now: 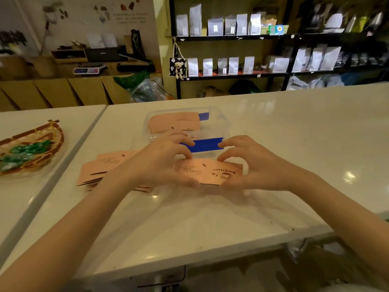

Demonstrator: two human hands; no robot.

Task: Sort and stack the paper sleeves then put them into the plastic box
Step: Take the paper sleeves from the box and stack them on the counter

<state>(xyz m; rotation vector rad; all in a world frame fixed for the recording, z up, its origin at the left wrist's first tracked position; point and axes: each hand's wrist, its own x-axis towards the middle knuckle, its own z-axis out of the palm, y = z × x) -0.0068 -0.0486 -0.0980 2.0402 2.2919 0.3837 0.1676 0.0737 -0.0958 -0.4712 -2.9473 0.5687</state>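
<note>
A small stack of pink paper sleeves printed with a coffee cup lies on the white table between my hands. My left hand grips its left end and my right hand grips its right end, fingers curled over the top edge. Just behind stands the clear plastic box with blue latches; more pink sleeves lie inside it. A loose spread of pink sleeves sits on the table to the left, partly hidden by my left forearm.
A woven tray with green wrapped items rests on the neighbouring table at left, across a narrow gap. The white table's front edge is near me. Black shelves with silver bags stand behind the table.
</note>
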